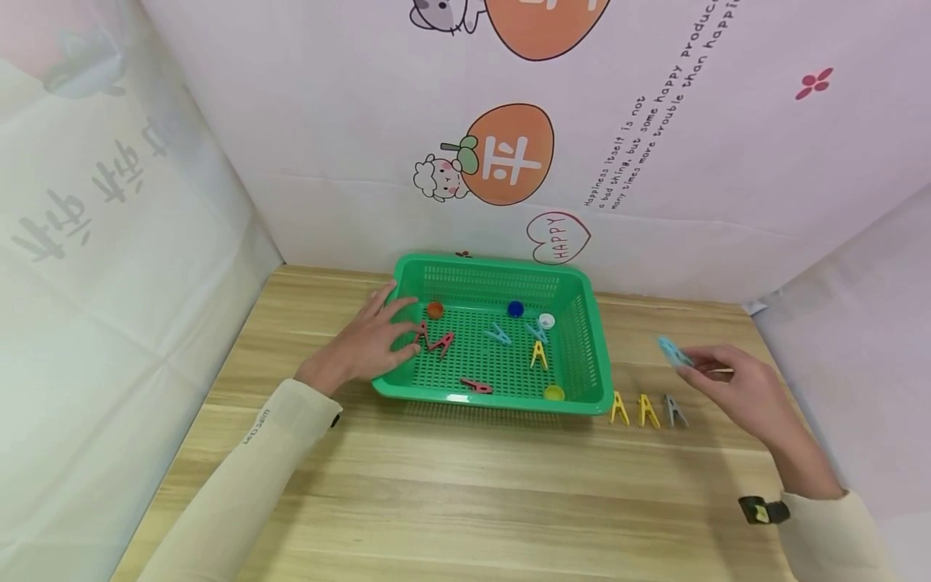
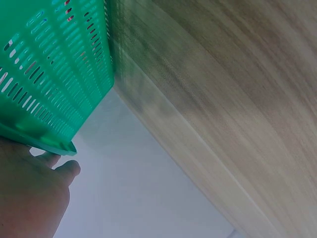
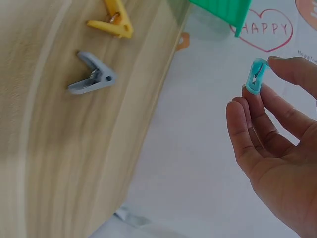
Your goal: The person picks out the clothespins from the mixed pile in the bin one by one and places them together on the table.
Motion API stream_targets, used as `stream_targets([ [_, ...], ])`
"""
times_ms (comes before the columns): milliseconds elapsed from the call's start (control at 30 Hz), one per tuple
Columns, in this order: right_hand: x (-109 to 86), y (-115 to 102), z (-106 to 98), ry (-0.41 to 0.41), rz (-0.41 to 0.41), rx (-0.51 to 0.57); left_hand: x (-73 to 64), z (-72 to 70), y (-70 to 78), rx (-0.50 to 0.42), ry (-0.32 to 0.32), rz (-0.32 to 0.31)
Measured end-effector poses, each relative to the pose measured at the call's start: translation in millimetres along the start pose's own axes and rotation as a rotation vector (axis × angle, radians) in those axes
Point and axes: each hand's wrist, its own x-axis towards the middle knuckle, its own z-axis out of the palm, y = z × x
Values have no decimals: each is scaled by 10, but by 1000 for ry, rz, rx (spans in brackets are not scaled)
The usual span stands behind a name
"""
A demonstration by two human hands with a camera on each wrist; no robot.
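In the head view a green plastic basket (image 1: pixel 493 406) stands on the table, with several clothespins and small round caps inside. My left hand (image 1: pixel 366 343) rests on its left rim, fingers spread loosely, some reaching over the inside near two red clothespins (image 1: pixel 442 344). The left wrist view has that hand (image 2: pixel 32 191) right at the basket rim (image 2: pixel 62 148). To the right of the basket, my right hand (image 1: pixel 738 388) pinches a light blue clothespin (image 1: pixel 673 352) between thumb and fingertips, held above the table. The right wrist view shows this clothespin (image 3: pixel 255 77) up close.
On the table right of the basket lie two yellow clothespins (image 1: pixel 647 411) and a grey clothespin (image 1: pixel 674 411) in a row. Inside the basket are orange (image 1: pixel 435 309), blue (image 1: pixel 516 309), white and yellow caps. Printed cloth (image 1: pixel 364 218) hangs behind and at both sides.
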Motion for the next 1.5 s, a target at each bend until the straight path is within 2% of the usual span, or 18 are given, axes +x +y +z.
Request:
stream_targets([
  [800, -251, 622, 120, -7, 141, -15, 7, 10, -1, 10, 17, 12],
  [1233, -401, 901, 253, -132, 297, -22, 11, 1, 1, -6, 1, -2],
  [1500, -452, 981, 326, -108, 304, -49, 12, 9, -3, -12, 0, -4],
])
